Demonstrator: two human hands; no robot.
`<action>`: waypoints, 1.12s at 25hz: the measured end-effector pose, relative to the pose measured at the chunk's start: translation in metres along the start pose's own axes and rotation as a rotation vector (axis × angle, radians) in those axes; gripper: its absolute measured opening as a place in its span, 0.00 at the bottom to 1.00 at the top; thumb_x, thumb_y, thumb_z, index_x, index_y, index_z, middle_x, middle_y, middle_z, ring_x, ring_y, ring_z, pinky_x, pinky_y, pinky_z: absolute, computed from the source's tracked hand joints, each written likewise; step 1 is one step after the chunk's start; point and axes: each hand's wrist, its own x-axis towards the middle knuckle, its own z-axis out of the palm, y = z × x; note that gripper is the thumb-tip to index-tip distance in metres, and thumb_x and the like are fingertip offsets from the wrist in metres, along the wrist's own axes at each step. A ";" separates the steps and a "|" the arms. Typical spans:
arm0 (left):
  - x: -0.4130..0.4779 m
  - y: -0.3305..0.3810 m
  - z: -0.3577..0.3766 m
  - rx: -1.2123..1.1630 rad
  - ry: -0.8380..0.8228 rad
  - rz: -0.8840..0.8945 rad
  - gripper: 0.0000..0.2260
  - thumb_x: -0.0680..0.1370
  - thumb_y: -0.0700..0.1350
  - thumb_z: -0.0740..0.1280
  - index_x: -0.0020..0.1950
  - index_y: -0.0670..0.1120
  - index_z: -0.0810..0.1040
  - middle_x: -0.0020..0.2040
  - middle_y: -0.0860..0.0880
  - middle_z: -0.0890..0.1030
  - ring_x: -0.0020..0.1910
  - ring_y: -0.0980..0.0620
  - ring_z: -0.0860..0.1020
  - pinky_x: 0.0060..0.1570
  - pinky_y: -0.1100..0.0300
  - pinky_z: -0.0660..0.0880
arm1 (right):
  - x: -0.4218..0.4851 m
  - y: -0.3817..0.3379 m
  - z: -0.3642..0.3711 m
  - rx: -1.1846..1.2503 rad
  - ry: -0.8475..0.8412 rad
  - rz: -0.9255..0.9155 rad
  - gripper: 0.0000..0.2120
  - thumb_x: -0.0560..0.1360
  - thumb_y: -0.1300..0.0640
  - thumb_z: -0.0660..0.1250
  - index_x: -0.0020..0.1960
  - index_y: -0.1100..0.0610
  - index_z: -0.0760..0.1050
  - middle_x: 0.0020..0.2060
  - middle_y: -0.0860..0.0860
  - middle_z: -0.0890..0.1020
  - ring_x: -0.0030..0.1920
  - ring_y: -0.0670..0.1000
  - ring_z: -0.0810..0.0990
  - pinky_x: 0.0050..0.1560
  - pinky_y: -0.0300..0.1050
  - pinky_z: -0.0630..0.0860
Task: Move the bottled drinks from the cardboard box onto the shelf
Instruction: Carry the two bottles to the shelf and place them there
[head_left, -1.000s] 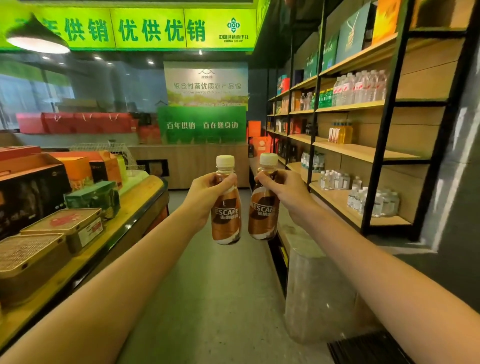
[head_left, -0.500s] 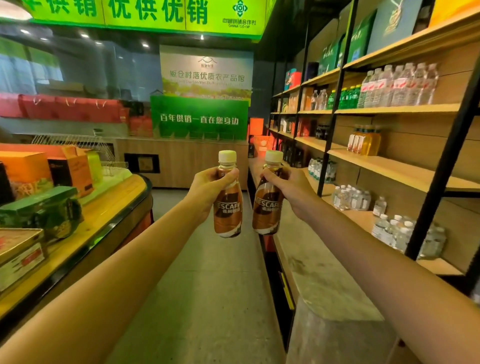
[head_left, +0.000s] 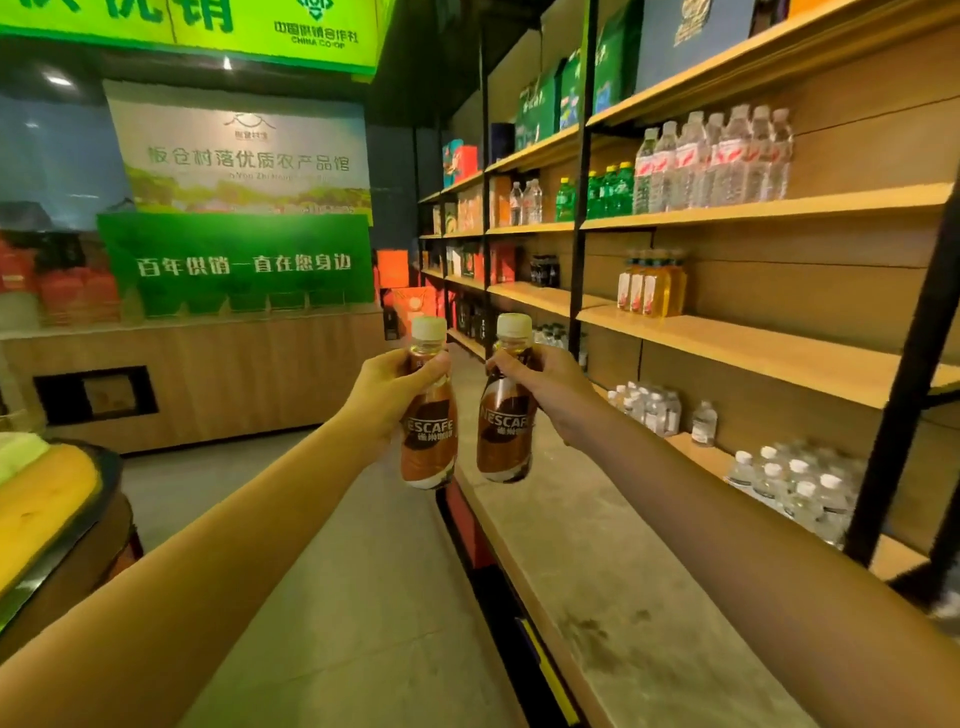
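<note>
I hold two brown Nescafe coffee bottles with cream caps out in front of me, side by side and upright. My left hand (head_left: 384, 397) grips the left bottle (head_left: 429, 441) around its neck and shoulder. My right hand (head_left: 545, 387) grips the right bottle (head_left: 503, 436) the same way, tilted slightly. Both hang over the aisle edge, to the left of the wooden shelf unit (head_left: 769, 353) with black posts. No cardboard box is in view.
The shelves hold water bottles (head_left: 711, 156), green bottles (head_left: 608, 189), yellow drink bottles (head_left: 649, 283) and small water bottles (head_left: 795, 483). A grey stone ledge (head_left: 597, 545) runs below the shelves. A display table's edge (head_left: 47, 514) is at left, a wooden counter (head_left: 218, 374) behind.
The view has swung right and closer to the shelves; the display table has slid mostly out at left. Both hands still hold their bottles, a little further apart.
</note>
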 end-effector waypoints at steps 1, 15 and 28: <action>0.027 -0.008 0.005 -0.006 -0.031 0.005 0.04 0.76 0.45 0.68 0.48 0.47 0.78 0.45 0.47 0.81 0.45 0.49 0.79 0.39 0.59 0.73 | 0.022 0.007 -0.003 -0.019 0.010 0.004 0.14 0.77 0.53 0.65 0.60 0.59 0.76 0.50 0.50 0.80 0.51 0.49 0.77 0.46 0.41 0.71; 0.405 -0.106 0.158 -0.048 -0.310 0.055 0.13 0.75 0.48 0.68 0.56 0.44 0.78 0.56 0.44 0.80 0.59 0.44 0.76 0.62 0.46 0.70 | 0.354 0.140 -0.132 -0.156 0.252 0.067 0.16 0.76 0.54 0.65 0.60 0.61 0.75 0.54 0.54 0.81 0.55 0.51 0.78 0.52 0.45 0.74; 0.645 -0.179 0.367 -0.214 -0.766 0.064 0.20 0.76 0.50 0.66 0.66 0.43 0.73 0.61 0.47 0.77 0.60 0.47 0.74 0.57 0.53 0.71 | 0.493 0.234 -0.280 -0.306 0.743 0.129 0.13 0.76 0.55 0.65 0.57 0.60 0.75 0.53 0.56 0.81 0.53 0.53 0.80 0.56 0.48 0.76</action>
